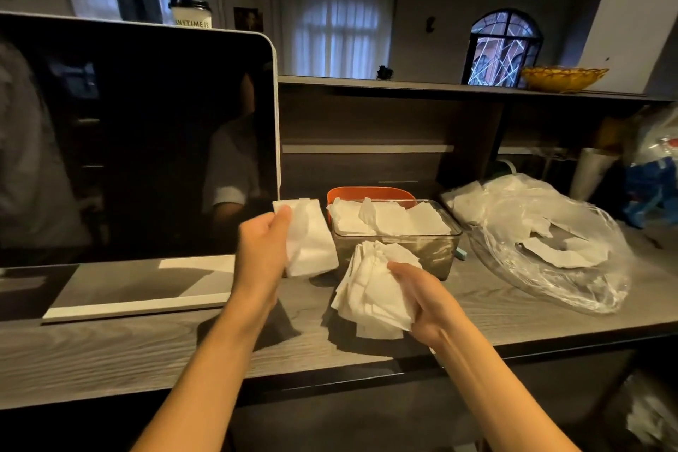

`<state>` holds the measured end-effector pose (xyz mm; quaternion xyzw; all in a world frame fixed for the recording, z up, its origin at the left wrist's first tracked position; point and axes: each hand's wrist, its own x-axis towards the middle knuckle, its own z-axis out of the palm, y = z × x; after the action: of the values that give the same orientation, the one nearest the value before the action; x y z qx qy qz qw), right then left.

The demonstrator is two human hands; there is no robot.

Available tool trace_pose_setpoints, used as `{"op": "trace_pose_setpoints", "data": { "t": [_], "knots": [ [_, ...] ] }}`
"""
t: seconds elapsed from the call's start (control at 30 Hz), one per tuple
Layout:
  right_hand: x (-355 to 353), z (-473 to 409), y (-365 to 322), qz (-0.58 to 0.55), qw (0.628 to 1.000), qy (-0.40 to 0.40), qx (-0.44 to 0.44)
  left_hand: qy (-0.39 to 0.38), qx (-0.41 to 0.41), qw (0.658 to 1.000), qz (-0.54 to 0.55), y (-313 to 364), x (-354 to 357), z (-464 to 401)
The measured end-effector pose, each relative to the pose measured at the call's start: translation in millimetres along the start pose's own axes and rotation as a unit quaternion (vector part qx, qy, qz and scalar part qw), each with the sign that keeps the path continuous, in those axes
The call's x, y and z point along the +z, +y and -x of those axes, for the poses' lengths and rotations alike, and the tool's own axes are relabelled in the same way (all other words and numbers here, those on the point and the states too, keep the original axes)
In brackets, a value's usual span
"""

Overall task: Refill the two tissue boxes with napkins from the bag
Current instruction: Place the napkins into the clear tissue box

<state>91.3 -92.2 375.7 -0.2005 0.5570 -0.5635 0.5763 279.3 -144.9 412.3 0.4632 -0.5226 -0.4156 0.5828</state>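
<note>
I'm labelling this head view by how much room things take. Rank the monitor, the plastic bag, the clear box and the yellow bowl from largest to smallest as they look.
1. monitor
2. plastic bag
3. clear box
4. yellow bowl

The bowl sits farther back on the shelf, so its true size against the box is unsure.

1. One view only: head cam, worn by the person, so no second view shares any of the scene.
2. Looks fwd and down over the worktop (110, 352); both forearms enter from the bottom edge.
3. Close range: left hand (262, 246) and right hand (422, 299) sit near frame centre, just in front of the lens.
4. Wide-angle: the straight worktop edge and the shelf (440, 86) bow toward the frame sides.
5. Upper frame reaches past the shelf to the far wall w/ an arched window (502, 48).
6. Left third filled by a dark screen (139, 143), seen nearly face-on.
</note>
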Motion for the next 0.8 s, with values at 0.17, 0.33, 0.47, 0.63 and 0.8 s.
{"op": "trace_pose_setpoints", "data": {
  "t": [0.17, 0.33, 0.47, 0.63, 0.8],
  "knots": [
    [8, 3, 5, -0.032, 0.998, -0.059, 0.014, -0.125, -0.038, 0.991, 0.037, 18, 16, 15],
    [12, 4, 12, -0.180, 0.969, -0.163, 0.052, -0.161, -0.017, 0.977, -0.141, -7, 42, 19],
    [11, 4, 16, -0.116, 0.983, -0.139, 0.008, -0.158, 0.028, 0.962, -0.220, -27, 47, 22],
    [15, 4, 19, 0.033, 0.997, -0.042, -0.054, -0.146, 0.076, 0.956, -0.241, -26, 38, 22],
    [13, 7, 11, 0.024, 0.995, -0.028, -0.094, -0.096, 0.024, 0.981, -0.167, -26, 20, 22]
  ]
}}
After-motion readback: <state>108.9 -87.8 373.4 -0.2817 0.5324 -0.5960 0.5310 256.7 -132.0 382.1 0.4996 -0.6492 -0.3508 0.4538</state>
